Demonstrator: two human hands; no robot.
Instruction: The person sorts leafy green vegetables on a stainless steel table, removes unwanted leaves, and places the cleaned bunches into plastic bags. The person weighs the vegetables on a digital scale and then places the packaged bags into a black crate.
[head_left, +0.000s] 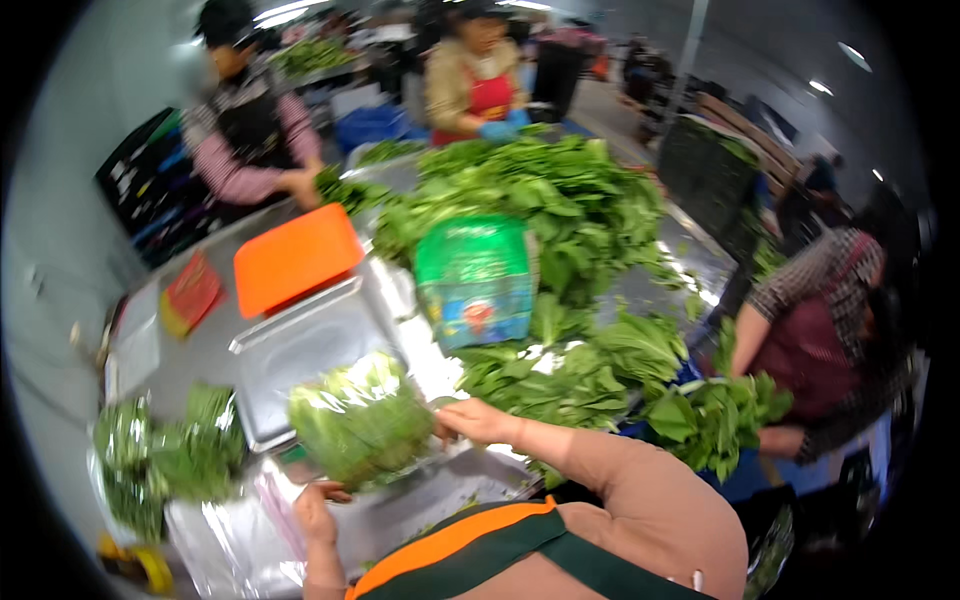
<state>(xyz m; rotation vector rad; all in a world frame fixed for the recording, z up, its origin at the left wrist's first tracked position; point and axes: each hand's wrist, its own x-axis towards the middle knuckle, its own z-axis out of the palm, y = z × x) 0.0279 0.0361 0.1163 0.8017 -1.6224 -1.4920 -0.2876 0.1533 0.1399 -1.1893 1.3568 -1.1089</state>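
Observation:
My right hand (474, 421) grips the right end of a clear plastic bag of leafy greens (364, 424). The bag is tilted and slightly blurred, partly over a shallow metal tray (307, 360). My left hand (319, 510) is at the bag's lower edge with its fingers curled; whether they grip the plastic is not clear. Below and left of the bag lies a stack of clear plastic bags (225, 547). Filled bags of greens (195, 442) rest at the left end of the table.
A large heap of loose greens (592, 195) covers the far table, with a green printed bag (476, 281) before it. An orange tray (300, 259) and a red-yellow packet (191, 292) lie left. Two people work across the table; another person (817, 322) bends at right by greens.

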